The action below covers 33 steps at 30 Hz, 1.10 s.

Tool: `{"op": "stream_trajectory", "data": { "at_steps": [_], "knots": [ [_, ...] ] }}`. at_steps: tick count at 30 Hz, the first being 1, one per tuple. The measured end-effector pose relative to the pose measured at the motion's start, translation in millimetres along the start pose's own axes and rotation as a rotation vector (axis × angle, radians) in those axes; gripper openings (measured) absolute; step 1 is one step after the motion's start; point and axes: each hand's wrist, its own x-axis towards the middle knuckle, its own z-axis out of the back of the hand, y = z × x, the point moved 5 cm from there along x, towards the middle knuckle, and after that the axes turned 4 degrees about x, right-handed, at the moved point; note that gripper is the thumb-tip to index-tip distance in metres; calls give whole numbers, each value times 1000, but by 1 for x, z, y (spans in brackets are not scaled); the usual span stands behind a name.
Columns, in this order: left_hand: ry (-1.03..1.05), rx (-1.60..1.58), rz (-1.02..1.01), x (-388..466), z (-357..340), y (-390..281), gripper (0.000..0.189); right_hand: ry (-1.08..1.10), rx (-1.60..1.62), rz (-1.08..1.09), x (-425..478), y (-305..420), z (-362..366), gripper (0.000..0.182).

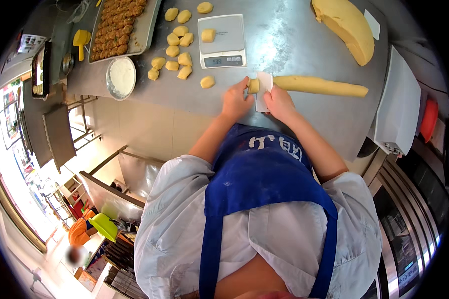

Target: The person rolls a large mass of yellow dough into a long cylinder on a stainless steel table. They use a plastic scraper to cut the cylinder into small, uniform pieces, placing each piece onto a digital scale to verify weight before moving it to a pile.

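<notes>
A white dough scraper (263,92) is in my right hand (280,101), its blade standing across the dough near the table's front edge. To its right lies a long yellow dough roll (321,86). A short dough piece (253,86) is on the scraper's left side, and my left hand (237,100) has its thumb and index finger around it. Beyond my hands stands a digital kitchen scale (222,46) with one dough portion (208,35) on its plate and a lit display. Several cut dough portions (173,51) are spread left of the scale, and a single one (207,82) lies nearer me.
A bowl of white flour (121,77) is at the table's front left edge. Behind it are a metal tray (144,39) of browned filling balls and a yellow scoop (81,42). A large dough slab (346,28) lies far right. A person in orange (81,228) is in the left background.
</notes>
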Motion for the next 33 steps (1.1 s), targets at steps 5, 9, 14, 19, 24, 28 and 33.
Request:
{"op": "stream_trajectory", "data": {
  "at_steps": [5,9,14,19,24,28,33],
  "knots": [
    [156,-840,458,-12,-14,25,44,18,40,29,-35,28,-1,39],
    [407,-1242,679,-4,0,37,46,-254,-7,81,-54,39,27,39],
    [432,-1121,548,57,26,27,43,-287,-292,59,-55,21,27,34],
    [-52,-115,-52,143,113,-34,49,-277,-450,5,-66,39,11,30],
    [-358,600,-537,161,111,-13,48,-298,-482,-23,-65,37,10,27],
    [-41,265,-259,149,120,41,42,-359,-481,-21,-61,35,19,24],
    [165,305,-332,69,92,23,39,-227,-544,-36,-47,35,26,22]
  ]
}}
